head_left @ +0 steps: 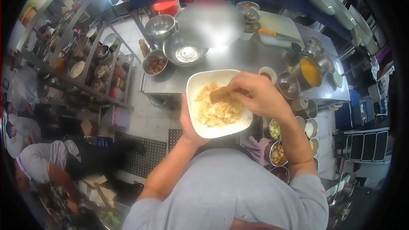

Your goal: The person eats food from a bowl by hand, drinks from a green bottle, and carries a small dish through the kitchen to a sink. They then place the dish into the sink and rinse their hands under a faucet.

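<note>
A white, rounded-square bowl (197,78) is held in front of my body, tipped so its inside shows. Yellowish rice (217,113) covers its bottom. My left hand (189,125) grips the bowl from its left side and below, with most of the fingers hidden under it. Over the bowl's right side, my right hand (255,91) pinches a flat brown piece (219,95), whose end rests at the rice. Its kind I cannot tell. Just beyond my right wrist stands a small white cup (267,75) of brown liquid.
On the steel table (230,61) stand a bowl of brown pieces (155,62), steel bowls (185,49) and a pot of yellow liquid (309,71). A knife (279,35) lies on a cutting board (268,38). Containers of cut food (277,153) sit by my right elbow. Another person (47,157) bends at left.
</note>
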Available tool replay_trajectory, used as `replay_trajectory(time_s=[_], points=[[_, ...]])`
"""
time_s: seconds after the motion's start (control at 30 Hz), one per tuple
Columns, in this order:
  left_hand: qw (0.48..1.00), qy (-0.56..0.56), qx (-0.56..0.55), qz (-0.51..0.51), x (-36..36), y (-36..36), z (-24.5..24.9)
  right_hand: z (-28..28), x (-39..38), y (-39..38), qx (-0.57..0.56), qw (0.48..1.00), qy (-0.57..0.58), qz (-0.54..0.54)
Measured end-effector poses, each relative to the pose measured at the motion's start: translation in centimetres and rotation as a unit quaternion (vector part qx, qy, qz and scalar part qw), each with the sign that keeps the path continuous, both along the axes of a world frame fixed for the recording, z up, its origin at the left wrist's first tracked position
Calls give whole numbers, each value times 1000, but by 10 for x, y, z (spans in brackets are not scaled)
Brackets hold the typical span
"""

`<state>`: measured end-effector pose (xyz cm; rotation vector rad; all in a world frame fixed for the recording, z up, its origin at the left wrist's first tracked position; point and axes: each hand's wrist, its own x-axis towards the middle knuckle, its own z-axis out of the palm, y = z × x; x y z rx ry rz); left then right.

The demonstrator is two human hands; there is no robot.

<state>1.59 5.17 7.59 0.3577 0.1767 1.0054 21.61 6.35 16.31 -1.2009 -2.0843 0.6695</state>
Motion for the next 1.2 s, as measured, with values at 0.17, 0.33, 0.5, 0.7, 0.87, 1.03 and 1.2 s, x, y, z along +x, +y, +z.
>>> replay_trajectory(time_s=[0.17,0.33,0.5,0.7,0.87,1.03,1.2], points=[[999,-24,-14,-15,1,-6,3,2,-10,-4,-41,998,53,19],[999,-43,-15,-23,2,-15,1,-4,-15,-5,35,998,-34,42],[997,-55,-36,-46,-3,-21,-1,-1,-11,-12,-97,992,83,14],[994,-78,-61,-43,-7,-24,-1,-3,-3,-8,-235,904,356,18],[988,-112,-90,-64,-10,-29,-6,6,8,-8,-233,863,441,81],[977,-179,-86,-74,-12,-37,0,14,17,-9,-150,866,450,156],[971,-191,-97,-102,-15,-47,4,41,12,-23,-110,842,482,216]])
